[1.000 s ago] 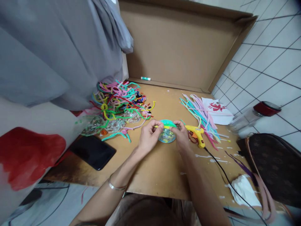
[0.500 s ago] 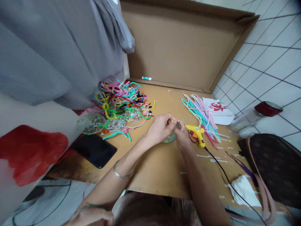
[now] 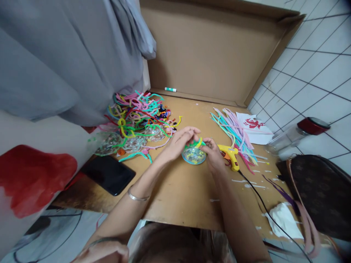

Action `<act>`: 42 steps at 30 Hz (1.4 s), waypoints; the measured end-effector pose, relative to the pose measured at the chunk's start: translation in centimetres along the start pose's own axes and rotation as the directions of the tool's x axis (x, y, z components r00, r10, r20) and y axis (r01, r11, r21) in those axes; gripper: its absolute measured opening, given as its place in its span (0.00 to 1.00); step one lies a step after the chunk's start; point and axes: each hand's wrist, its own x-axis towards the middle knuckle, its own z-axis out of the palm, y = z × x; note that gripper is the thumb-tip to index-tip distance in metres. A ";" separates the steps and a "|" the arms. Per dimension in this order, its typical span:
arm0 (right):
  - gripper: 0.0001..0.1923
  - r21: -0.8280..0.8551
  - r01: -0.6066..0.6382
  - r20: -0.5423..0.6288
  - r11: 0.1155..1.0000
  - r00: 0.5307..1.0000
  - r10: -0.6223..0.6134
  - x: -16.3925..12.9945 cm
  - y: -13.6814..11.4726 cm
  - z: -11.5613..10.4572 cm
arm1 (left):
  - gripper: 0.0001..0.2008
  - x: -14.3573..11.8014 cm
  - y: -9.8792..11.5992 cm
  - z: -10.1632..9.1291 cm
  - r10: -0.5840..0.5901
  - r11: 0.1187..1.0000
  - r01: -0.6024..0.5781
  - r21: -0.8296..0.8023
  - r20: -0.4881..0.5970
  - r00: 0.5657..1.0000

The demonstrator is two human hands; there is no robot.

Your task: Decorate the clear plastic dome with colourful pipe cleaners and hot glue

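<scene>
A small clear ball [image 3: 193, 156] filled with coloured bits sits between both hands above the cardboard table [image 3: 178, 193]. Green and yellow pipe cleaners [image 3: 197, 143] wrap over its top. My left hand [image 3: 178, 142] curls over the ball's upper left side, fingers pinching the pipe cleaners. My right hand [image 3: 213, 153] grips the ball's right side and the pipe cleaner ends. A yellow glue gun [image 3: 229, 155] lies just right of my right hand.
A tangled heap of coloured pipe cleaners [image 3: 137, 115] and other clear balls [image 3: 131, 144] lie at the left. Straight pipe cleaners [image 3: 236, 133], a paper cut-out [image 3: 253, 126] and a jar [image 3: 294, 137] are right. A black phone [image 3: 108, 174], a brown bag [image 3: 318, 191], a tissue [image 3: 285, 221].
The ball was hidden under my hands half a second ago and now shows again, tilted toward me. My left hand has shifted over its top while the pipe cleaners got wound on.
</scene>
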 end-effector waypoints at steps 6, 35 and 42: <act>0.20 0.018 -0.067 0.055 0.998 0.996 0.066 0.9 -0.3 0.0 | 0.27 0.7 -3.4 -1.1 -0.014 1.000 0.014 0.001 0.131 0.991; 0.15 -0.207 -0.197 0.475 0.958 0.836 0.274 5.1 -2.2 0.9 | 0.12 -0.4 -3.9 -2.2 0.075 0.997 -0.076 0.003 0.100 0.992; 0.17 -0.221 -0.214 0.525 0.952 0.796 0.301 5.4 -2.4 0.9 | 0.14 -0.4 -4.0 -2.4 0.051 0.996 -0.058 0.060 0.105 0.993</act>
